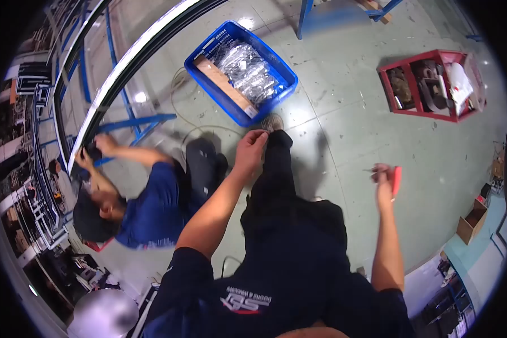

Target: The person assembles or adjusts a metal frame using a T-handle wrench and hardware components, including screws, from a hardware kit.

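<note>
My left hand (251, 149) is closed, its fingers pressed together just below the near corner of a blue crate (290, 93). Whatever it may hold is too small to make out. In the crate lie clear plastic packets (245, 70) and a long cardboard piece (222, 84). Off to the right, my right hand (383, 173) is wrapped round a tool with a red handle (397, 181), whose thin dark tip points left. The crate rests on the floor, near my shoe (274, 121).
At the left a co-worker (152, 208) in a dark cap works with both hands at a large frame (115, 73) on blue stands (135, 121). A red metal rack (419, 87) holding parts is at the upper right; a cardboard box (472, 221) lies lower right.
</note>
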Demonstrator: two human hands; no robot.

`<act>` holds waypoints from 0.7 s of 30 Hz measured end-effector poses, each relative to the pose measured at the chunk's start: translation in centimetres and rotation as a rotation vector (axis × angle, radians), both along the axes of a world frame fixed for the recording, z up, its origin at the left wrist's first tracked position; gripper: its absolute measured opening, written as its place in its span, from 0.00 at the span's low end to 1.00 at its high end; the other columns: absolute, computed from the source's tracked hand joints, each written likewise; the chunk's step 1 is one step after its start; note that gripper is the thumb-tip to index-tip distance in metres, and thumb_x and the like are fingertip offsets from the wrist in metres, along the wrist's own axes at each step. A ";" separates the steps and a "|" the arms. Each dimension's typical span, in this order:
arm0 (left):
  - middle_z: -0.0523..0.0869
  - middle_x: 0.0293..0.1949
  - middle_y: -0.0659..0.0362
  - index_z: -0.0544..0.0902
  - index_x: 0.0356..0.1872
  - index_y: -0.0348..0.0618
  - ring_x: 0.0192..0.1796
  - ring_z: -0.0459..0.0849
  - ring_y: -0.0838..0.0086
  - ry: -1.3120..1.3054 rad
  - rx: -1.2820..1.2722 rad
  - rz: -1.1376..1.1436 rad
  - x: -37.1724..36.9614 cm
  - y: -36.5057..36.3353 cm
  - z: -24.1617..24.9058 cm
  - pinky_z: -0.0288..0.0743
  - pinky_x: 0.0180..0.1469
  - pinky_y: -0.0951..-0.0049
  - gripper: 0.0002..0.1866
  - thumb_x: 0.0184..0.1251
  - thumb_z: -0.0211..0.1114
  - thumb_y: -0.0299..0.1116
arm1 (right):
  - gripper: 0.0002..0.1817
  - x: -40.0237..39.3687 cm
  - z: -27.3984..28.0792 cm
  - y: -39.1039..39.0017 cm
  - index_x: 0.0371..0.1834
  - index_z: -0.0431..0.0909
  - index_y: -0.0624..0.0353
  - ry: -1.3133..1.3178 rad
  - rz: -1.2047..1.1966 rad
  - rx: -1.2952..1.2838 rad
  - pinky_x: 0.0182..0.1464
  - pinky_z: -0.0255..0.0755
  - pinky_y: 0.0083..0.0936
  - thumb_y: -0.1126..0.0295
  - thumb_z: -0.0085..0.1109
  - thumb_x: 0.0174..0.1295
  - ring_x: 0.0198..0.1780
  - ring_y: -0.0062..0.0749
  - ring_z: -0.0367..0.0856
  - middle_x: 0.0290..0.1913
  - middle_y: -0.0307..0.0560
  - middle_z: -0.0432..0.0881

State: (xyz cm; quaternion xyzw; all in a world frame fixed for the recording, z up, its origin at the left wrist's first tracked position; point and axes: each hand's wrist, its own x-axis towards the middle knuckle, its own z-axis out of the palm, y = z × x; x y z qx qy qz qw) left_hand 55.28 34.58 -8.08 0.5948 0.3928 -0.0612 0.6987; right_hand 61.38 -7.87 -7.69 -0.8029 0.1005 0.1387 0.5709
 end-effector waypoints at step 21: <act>0.86 0.52 0.36 0.71 0.64 0.32 0.59 0.84 0.49 0.537 1.313 -0.958 34.7 35.3 -58.9 0.78 0.61 0.60 0.39 0.65 0.65 0.57 | 0.11 4.8 -26.5 25.8 0.40 0.82 0.62 0.643 0.199 0.146 0.44 0.77 0.25 0.89 0.53 0.65 0.39 0.34 0.85 0.37 0.49 0.84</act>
